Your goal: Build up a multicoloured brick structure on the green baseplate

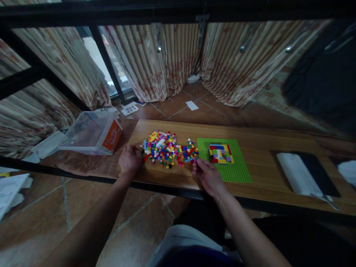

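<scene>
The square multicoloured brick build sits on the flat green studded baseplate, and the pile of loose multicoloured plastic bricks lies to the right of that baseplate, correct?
Not quite: the head view shows the pile of loose bricks to the left of the baseplate, not the right. The brick build does sit on the baseplate.

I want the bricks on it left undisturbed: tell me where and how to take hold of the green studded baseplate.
Probably pinch the right edge of the green studded baseplate, from the right: it lies flat and bare there, while loose bricks and the right hand crowd its left side.
</scene>
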Tool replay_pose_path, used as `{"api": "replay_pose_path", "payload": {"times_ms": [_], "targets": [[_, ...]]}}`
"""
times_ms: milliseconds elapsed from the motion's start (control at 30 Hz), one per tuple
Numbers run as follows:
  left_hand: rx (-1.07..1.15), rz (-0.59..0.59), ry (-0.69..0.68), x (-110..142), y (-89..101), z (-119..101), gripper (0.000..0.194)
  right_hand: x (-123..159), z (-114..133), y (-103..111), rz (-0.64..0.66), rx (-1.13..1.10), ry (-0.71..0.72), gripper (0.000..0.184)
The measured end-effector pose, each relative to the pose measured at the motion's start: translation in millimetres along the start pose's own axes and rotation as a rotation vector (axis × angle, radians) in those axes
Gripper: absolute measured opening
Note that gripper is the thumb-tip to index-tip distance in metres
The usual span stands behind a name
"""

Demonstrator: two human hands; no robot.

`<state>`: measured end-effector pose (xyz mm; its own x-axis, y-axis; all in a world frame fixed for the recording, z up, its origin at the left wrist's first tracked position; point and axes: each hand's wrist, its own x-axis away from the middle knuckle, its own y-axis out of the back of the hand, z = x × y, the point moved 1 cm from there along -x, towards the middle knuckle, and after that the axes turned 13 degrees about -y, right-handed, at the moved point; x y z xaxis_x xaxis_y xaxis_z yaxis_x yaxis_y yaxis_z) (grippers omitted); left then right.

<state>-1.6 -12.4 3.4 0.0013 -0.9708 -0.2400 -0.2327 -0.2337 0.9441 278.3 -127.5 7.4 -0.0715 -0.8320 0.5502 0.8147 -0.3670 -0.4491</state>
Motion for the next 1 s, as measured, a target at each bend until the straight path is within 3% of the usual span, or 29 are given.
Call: {"api": "replay_pose_path", "payload": {"times_ms": [200,333,567,800,1000], "targets": [[-0.036,-0.008,-0.010,-0.9,-2.3,2.4,0.021,-2.8,-4.9,-4.1,-0.115,0.311,0.201,0.036],[-0.046,-0.016,0.005,-1.4,-3.1,1.5,0.020,0.1,-2.9,-4.2,-0.121,0.376,0.299,0.033],[-0.026,-0.011,0.017,-0.9,1.7,-1.6,0.019,4.0,-2.2,-6.8,-0.056,0.352,0.298,0.028],[-0.030,-0.017,0.009,-1.1,1.9,-2.0,0.020,6.6,-5.6,-10.3,0.031,0.254,0.191,0.028],[-0.037,0.004,0.018,-1.5,3.8,-3.3,0.020,6.2,-5.4,-13.4,0.029,0.279,0.188,0.028]]}}
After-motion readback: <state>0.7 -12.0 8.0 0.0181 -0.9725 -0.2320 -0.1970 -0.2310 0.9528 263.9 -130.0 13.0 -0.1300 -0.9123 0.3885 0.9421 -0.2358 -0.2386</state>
